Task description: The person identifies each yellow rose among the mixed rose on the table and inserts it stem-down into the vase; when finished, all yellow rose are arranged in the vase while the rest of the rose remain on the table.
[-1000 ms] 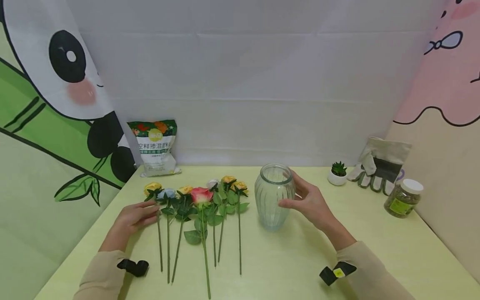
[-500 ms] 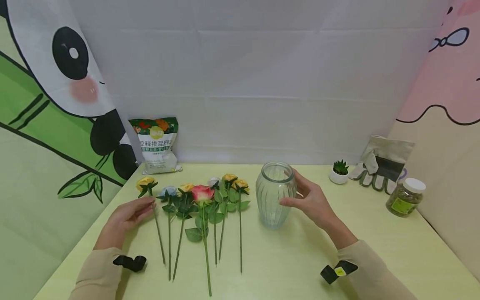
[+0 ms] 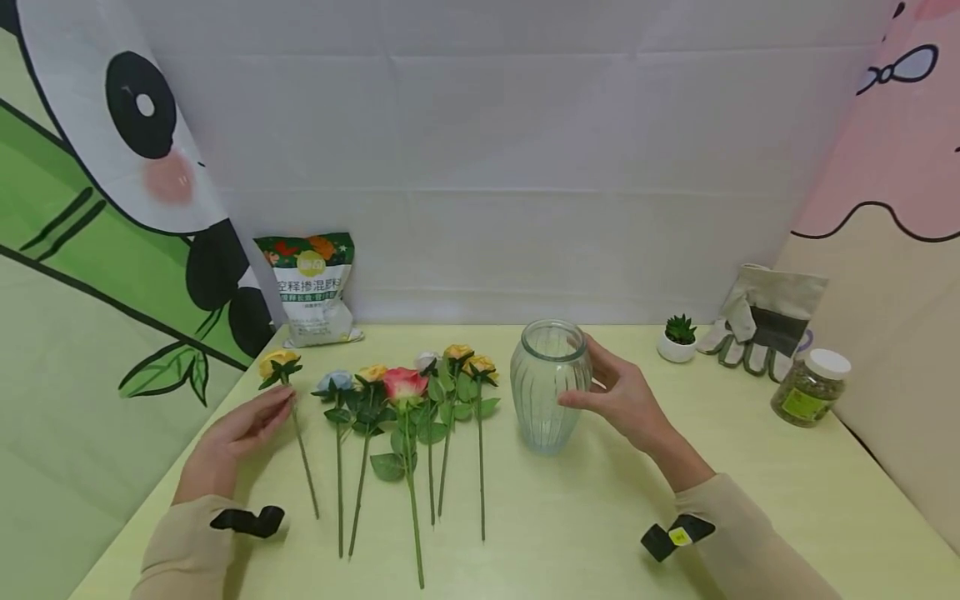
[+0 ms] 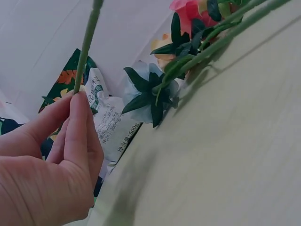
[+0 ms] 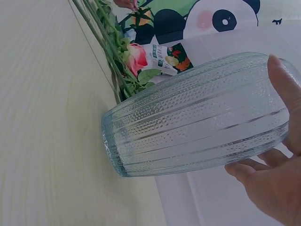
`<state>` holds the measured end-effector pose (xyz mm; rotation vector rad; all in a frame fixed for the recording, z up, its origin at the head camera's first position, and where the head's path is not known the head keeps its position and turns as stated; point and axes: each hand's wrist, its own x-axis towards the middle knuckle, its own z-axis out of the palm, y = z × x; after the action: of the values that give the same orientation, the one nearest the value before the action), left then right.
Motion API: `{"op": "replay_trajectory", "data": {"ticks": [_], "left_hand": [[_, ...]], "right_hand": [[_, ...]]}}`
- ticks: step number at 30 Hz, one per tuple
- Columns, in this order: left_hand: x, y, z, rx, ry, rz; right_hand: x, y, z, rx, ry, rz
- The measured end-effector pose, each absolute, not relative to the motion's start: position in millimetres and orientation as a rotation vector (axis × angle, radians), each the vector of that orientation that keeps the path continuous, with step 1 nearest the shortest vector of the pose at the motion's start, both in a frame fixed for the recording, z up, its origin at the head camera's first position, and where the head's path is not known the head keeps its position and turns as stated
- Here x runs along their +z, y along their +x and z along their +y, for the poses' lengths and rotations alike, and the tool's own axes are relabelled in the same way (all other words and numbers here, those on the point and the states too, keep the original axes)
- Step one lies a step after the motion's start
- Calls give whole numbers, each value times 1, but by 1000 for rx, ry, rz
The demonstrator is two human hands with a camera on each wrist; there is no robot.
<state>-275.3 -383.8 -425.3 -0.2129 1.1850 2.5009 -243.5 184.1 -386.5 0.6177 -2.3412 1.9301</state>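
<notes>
My left hand [image 3: 238,433] pinches a yellow rose [image 3: 278,364] by its stem, just under the bloom. The rose stands tilted, bloom up, at the left of the row. In the left wrist view the green stem [image 4: 88,44] rises from between thumb and fingertips. A ribbed clear glass vase [image 3: 547,408] stands upright right of the flowers. My right hand [image 3: 630,408] holds it from the right, thumb in front and fingers behind; the right wrist view shows the vase [image 5: 197,117] with its base on the table.
Several roses lie side by side, among them a blue rose [image 3: 335,381] and a red-pink rose [image 3: 405,385]. A fertilizer bag [image 3: 311,292] stands at the back left. At the right are a small potted succulent [image 3: 678,340], work gloves [image 3: 768,321] and a white-lidded jar [image 3: 812,390].
My left hand has taken the yellow rose's stem and drawn it leftward, away from the other flowers, tilting it. The right hand and vase have stayed in place.
</notes>
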Motion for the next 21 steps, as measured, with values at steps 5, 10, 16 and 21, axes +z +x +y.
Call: {"op": "replay_trajectory", "data": {"ticks": [5, 10, 16, 21], "left_hand": [[-421, -273, -384, 2570, -156, 1052], [-414, -272, -377, 2597, -89, 1014], [-400, -268, -364, 2642, -26, 949], [-384, -264, -348, 2648, 27, 927]], "right_hand": [[-386, -242, 184, 1950, 611, -2336], [-386, -241, 184, 1961, 599, -2339], [-385, -242, 184, 1947, 624, -2333], [-384, -242, 184, 1944, 618, -2341]]}}
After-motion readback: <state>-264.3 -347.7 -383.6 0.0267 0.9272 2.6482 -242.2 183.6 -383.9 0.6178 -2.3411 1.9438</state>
